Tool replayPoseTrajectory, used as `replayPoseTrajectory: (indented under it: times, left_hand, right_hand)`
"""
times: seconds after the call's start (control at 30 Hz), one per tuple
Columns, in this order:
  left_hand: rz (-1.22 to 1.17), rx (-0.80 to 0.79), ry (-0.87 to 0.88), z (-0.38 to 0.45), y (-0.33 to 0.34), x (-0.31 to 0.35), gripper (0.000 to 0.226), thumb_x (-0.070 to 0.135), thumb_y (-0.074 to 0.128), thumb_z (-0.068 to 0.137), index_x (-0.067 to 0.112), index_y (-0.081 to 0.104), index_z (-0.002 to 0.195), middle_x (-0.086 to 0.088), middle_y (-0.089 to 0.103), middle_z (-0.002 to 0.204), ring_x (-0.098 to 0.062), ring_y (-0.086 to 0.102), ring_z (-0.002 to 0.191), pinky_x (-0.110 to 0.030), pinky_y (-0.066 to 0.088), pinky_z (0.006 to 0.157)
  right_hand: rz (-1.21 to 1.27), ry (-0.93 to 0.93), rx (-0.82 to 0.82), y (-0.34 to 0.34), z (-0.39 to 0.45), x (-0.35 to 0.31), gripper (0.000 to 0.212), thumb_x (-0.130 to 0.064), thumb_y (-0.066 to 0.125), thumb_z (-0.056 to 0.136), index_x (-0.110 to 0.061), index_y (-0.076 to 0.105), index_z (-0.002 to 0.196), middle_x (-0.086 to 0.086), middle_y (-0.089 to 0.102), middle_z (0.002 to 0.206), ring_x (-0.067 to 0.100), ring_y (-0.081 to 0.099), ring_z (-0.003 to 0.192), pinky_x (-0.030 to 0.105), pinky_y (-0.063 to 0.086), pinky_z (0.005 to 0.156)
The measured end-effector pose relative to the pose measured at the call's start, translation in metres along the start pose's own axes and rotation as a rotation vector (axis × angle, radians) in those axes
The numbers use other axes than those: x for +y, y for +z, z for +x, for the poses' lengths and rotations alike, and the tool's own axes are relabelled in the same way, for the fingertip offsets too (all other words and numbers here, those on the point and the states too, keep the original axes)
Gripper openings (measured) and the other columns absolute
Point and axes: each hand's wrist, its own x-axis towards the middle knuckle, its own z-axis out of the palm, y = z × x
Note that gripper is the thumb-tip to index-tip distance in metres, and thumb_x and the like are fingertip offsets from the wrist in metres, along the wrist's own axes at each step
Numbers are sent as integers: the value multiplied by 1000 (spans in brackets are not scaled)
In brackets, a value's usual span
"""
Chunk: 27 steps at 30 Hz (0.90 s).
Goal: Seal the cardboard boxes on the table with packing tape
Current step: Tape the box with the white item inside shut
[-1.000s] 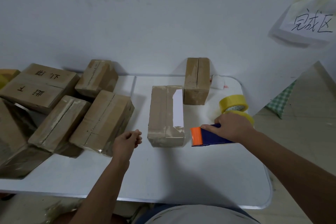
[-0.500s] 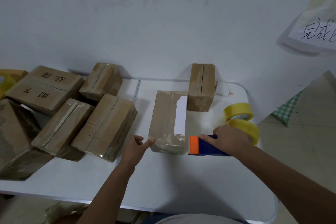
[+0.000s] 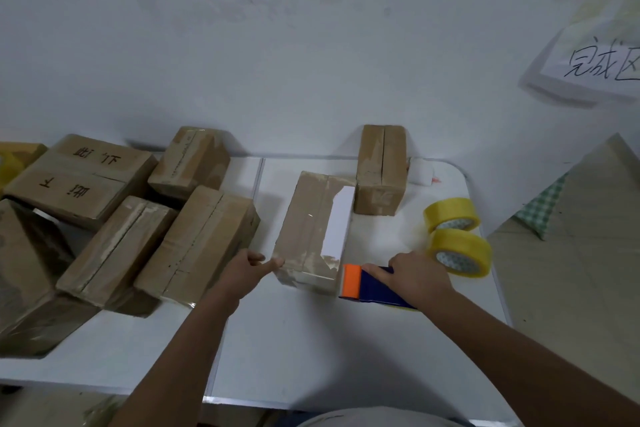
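A brown cardboard box (image 3: 310, 229) with a white label along its right side lies in the middle of the white table (image 3: 311, 350). My left hand (image 3: 247, 269) grips the box's near left corner, thumb on its top edge. My right hand (image 3: 414, 279) holds a blue tape dispenser with an orange front (image 3: 360, 282), which sits just right of the box's near right corner. Two yellow tape rolls (image 3: 457, 239) stand to the right of my right hand.
Several more cardboard boxes (image 3: 194, 243) are piled at the left of the table. Another small box (image 3: 381, 170) stands against the wall behind the middle one. The table's right edge lies close to the tape rolls. A paper sign (image 3: 602, 62) hangs on the wall.
My left hand moved right from the bare table and took hold of the middle box's near left corner. The right hand with the dispenser stayed near the box's right corner.
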Motion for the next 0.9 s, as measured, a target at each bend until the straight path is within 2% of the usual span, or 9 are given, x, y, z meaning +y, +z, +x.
replayPoseTrajectory:
  times: [0.07,0.17,0.23,0.43,0.57,0.67,0.77,0.83,0.9]
  left_hand:
    - [-4,4,9,1,-1,0,46,49,77,81,15,59,107,3,60,103,-14,57,98,-32,45,84]
    - [-95,58,47,-1,-6,0,24,30,53,101,10,66,99,-7,65,94,-18,59,85,-28,44,76]
    - [-105,69,58,-2,-11,1,29,18,42,105,5,68,101,-13,66,95,-17,60,80,-25,42,74]
    - [-74,-11,52,-1,-17,3,30,19,42,105,6,69,103,-8,70,93,-12,65,77,-27,41,72]
    - [-121,-9,33,0,-14,-1,30,22,44,104,7,70,106,-8,72,98,-14,68,84,-29,42,76]
    - [-166,-4,17,-3,-10,-6,30,24,46,104,9,71,104,-6,73,97,-16,69,90,-30,45,80]
    - [-157,41,59,-1,-9,-5,31,22,43,105,7,70,102,-7,71,92,-10,67,77,-26,46,75]
    - [-165,73,75,1,-9,-4,32,19,42,105,1,68,106,-10,70,93,-9,66,74,-22,45,72]
    - [-191,80,78,-1,-6,-4,33,18,41,106,-3,66,112,-16,69,103,-15,67,80,-19,47,73]
  right_hand:
    - [-11,8,12,-2,1,-1,72,-84,25,81,-20,51,63,-3,52,62,9,51,55,23,34,49]
    - [-13,17,26,-1,-1,-2,72,-85,26,80,-19,51,62,-2,51,62,10,50,55,24,35,50]
    - [-9,19,23,0,-3,-2,72,-84,26,81,-20,50,61,-2,50,61,9,49,55,24,35,50]
    - [-16,14,-12,-1,-3,-4,70,-81,26,84,-19,53,66,-1,53,64,11,53,60,24,41,57]
    - [-96,-49,-56,-2,-4,-3,69,-74,24,90,-19,64,100,-3,47,67,11,51,64,24,40,60]
    - [-74,-26,-68,-5,-5,-5,68,-73,26,90,-17,64,99,-2,50,69,12,55,68,24,42,63]
    - [-124,-70,-81,-7,-5,-6,63,-70,26,93,-20,62,110,-2,48,72,13,54,71,24,40,63]
    - [-120,-62,-62,-8,-5,-7,64,-71,27,91,-19,62,102,-2,47,69,13,54,69,24,41,62]
    - [-86,-28,-31,-6,-5,-9,65,-74,28,89,-17,58,81,-2,48,66,13,54,66,23,40,61]
